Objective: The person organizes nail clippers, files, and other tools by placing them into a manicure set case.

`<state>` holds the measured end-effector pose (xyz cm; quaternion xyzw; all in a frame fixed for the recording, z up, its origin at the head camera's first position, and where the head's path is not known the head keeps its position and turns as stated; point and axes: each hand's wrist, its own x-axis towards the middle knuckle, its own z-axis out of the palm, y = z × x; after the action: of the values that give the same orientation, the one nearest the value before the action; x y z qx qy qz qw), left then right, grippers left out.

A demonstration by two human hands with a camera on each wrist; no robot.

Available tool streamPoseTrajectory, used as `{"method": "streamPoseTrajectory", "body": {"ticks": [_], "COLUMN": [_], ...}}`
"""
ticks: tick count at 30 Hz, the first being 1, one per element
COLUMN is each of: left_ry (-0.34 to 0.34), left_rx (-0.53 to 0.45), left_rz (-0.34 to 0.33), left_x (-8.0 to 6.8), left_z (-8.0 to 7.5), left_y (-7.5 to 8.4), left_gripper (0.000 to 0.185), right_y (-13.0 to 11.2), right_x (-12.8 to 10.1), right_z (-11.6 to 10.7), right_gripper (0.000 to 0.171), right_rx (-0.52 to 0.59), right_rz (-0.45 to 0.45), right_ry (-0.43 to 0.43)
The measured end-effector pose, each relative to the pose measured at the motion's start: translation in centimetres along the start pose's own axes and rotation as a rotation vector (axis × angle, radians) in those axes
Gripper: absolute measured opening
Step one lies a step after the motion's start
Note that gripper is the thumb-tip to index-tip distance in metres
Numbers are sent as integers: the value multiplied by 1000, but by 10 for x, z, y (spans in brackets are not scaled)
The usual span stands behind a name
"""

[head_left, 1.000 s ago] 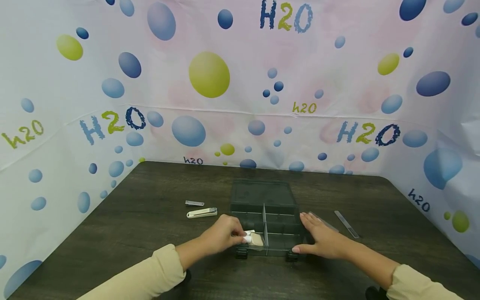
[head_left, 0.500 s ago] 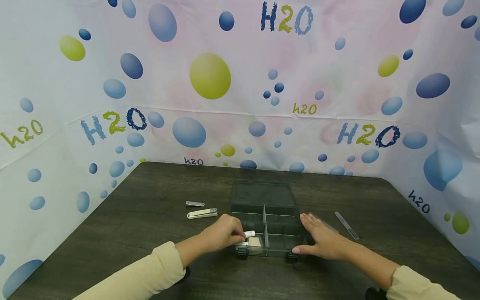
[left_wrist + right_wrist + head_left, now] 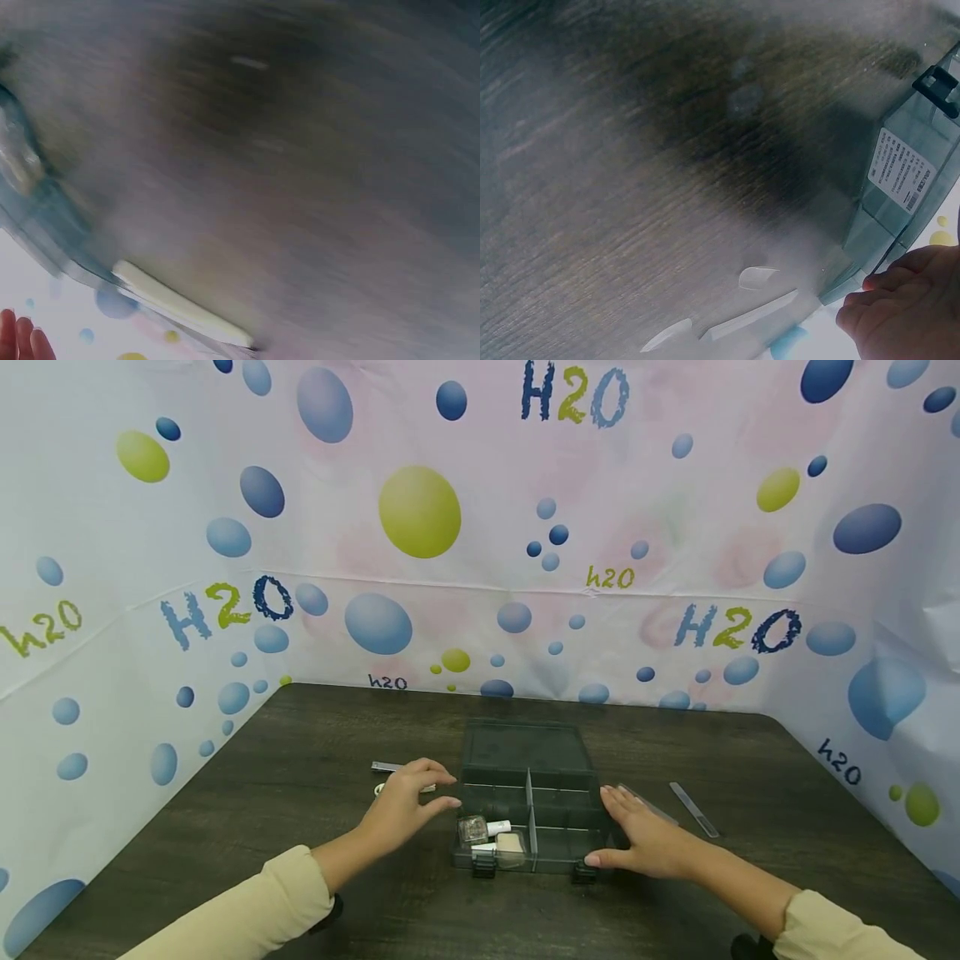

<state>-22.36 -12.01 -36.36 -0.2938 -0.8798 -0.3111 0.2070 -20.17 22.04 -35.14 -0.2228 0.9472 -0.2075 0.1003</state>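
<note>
A dark see-through divider box [image 3: 566,842] stands with its lid [image 3: 525,745] folded back. Two small bottles with white caps, like nail polish, lie side by side in its front left compartment: one glittery [image 3: 473,829], one beige [image 3: 511,849]. My left hand [image 3: 397,808] hovers left of the box, thumb and fingers parted and holding nothing. Behind it, a large pale nail clipper [image 3: 379,790] is mostly hidden and a small nail clipper [image 3: 385,767] partly. My right hand [image 3: 648,837] rests against the box's right side with fingers extended, also seen in the right wrist view.
Right of the box lies a narrow grey strip like a nail file [image 3: 694,810]. Another flat, clear-edged piece [image 3: 654,806] shows partly behind the right hand. Two black latches [image 3: 483,863] hang at the box's front. A patterned backdrop [image 3: 480,610] rises behind the dark table [image 3: 300,810].
My left hand has let go of the glittery bottle, now lying in the front left compartment, and has drawn back left toward the clippers. The right hand has stayed in place.
</note>
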Motion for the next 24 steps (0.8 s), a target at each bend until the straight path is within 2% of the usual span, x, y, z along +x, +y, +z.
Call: {"method": "streamPoseTrajectory", "body": {"ticks": [4, 10, 17, 24], "left_ry": [24, -4, -62, -106], "left_rx": [39, 87, 75, 71], "left_rz": [-68, -167, -202, -243], "left_x": [-6, -13, -13, -12], "left_z": [-7, -15, -19, -22], "left_y": [-15, -35, -51, -66], "left_gripper": [32, 37, 44, 42], "right_y": [0, 0, 1, 2], "right_x": [1, 1, 0, -1], "right_z": [0, -1, -1, -1], "right_gripper": [104, 104, 104, 103], "right_rx": [-1, 2, 5, 8], "right_rz": [2, 4, -1, -5], "right_ry": [2, 1, 1, -2]}}
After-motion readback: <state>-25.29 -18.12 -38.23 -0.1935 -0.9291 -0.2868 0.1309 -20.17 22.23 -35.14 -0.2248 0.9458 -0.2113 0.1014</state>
